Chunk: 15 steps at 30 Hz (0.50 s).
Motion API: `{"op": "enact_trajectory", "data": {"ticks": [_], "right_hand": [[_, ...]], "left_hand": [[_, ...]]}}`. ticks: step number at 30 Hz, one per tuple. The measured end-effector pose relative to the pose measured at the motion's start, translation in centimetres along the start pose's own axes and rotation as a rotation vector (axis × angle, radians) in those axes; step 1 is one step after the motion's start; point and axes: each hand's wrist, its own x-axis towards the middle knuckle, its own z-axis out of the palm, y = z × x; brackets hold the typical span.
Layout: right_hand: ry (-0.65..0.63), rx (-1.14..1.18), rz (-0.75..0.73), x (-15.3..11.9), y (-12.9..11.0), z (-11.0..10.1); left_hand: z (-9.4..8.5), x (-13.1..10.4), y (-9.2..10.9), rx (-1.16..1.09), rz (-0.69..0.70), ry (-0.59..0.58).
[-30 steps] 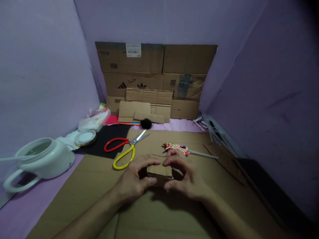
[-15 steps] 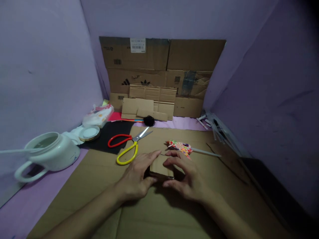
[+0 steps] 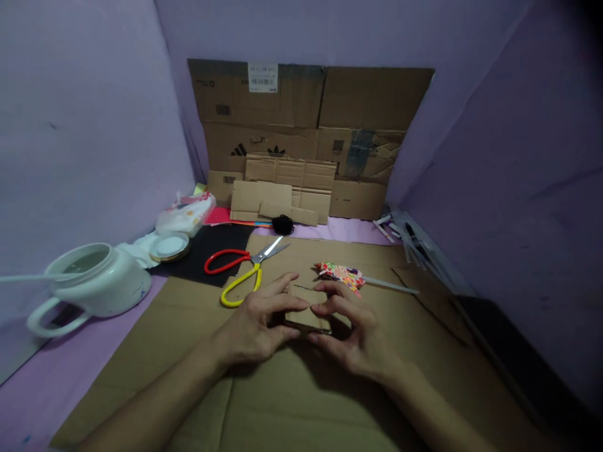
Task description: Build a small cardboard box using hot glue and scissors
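Between my hands is a small cardboard piece (image 3: pixel 306 317), roughly square, with a thin front edge facing me. My left hand (image 3: pixel 261 320) grips its left side, thumb at the front edge and index finger on the top. My right hand (image 3: pixel 351 320) holds its right side with thumb low in front and curled fingers on top. Scissors (image 3: pixel 257 263) with one red and one yellow handle lie open just beyond my left hand. Behind my right hand lies a glue gun (image 3: pixel 342 276) with a colourful pattern and a clear glue stick in its back.
A cardboard sheet (image 3: pixel 179 376) covers the work surface. At left stand a white pot (image 3: pixel 106 282) and a round lid (image 3: pixel 169 247). Black yarn (image 3: pixel 282 225) sits before propped cardboard pieces (image 3: pixel 261 199). Clear glue sticks (image 3: pixel 414 242) and a dark flat object (image 3: pixel 509 351) lie right.
My left index finger has come from the far edge onto the top of the cardboard piece. The right hand keeps its hold, and the view has tilted slightly.
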Motion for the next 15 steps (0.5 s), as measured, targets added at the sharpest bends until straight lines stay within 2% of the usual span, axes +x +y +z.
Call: {"op": "enact_trajectory", "data": {"ticks": [3,7,15], "right_hand": [[0.002,-0.016,-0.028,-0.02,0.26,0.01],[0.000,-0.033,-0.069,-0.09,0.44,-0.01],[-0.029,-0.009,-0.028,-0.20,0.62,-0.22]], "left_hand": [[0.29,-0.15,-0.61,-0.058,0.020,0.036],[0.52,-0.20,-0.83,-0.071,0.075,0.029],[0.19,0.39,-0.77,-0.087,0.095,0.001]]}}
